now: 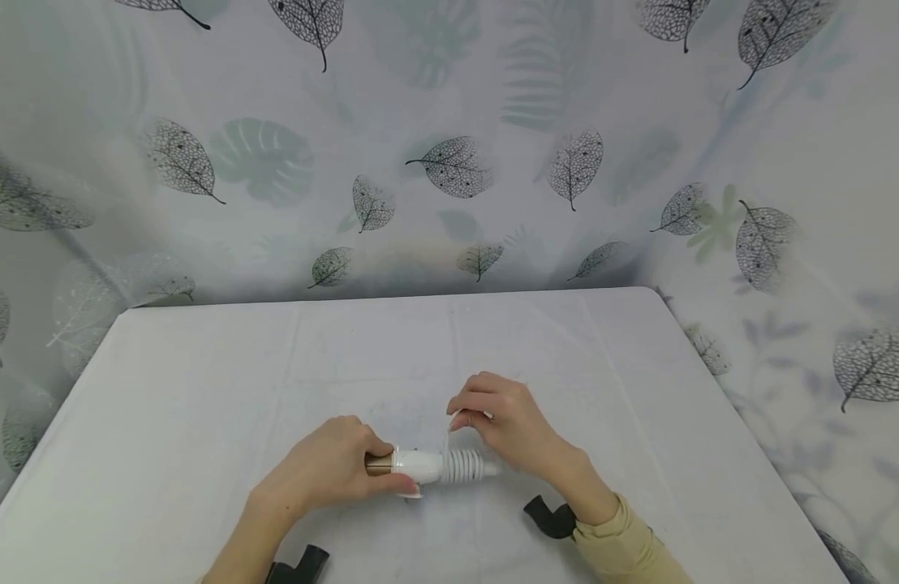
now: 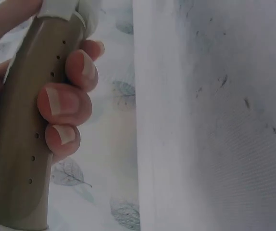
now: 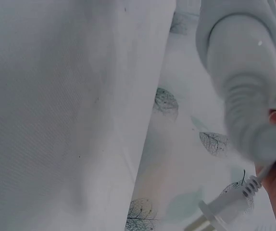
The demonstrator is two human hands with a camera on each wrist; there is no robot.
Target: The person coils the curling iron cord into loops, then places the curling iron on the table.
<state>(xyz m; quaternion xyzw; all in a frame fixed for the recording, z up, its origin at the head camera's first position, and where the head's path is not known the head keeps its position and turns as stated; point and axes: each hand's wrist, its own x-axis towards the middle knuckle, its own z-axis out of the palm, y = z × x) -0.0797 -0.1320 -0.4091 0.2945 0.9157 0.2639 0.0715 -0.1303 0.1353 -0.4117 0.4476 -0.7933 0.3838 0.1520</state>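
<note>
Low in the head view, a white and gold corded appliance (image 1: 419, 466), stick-shaped like a hair iron, lies sideways over the table. My left hand (image 1: 325, 466) grips its gold part, thumb along the near side. Several fingers (image 2: 63, 103) curl round that gold body (image 2: 22, 120) in the left wrist view, beside a row of small holes. White cord is wound in coils (image 1: 464, 466) at the right end. Above them my right hand (image 1: 504, 422) pinches a length of cord. A white two-pin plug (image 3: 224, 207) hangs near the right hand in the right wrist view.
A white cloth-covered table (image 1: 201, 389) spreads under both hands. Behind and beside it hang leaf-patterned curtains (image 1: 391, 105). Black curved pieces sit at the left wrist (image 1: 303, 564) and the right wrist (image 1: 552, 519).
</note>
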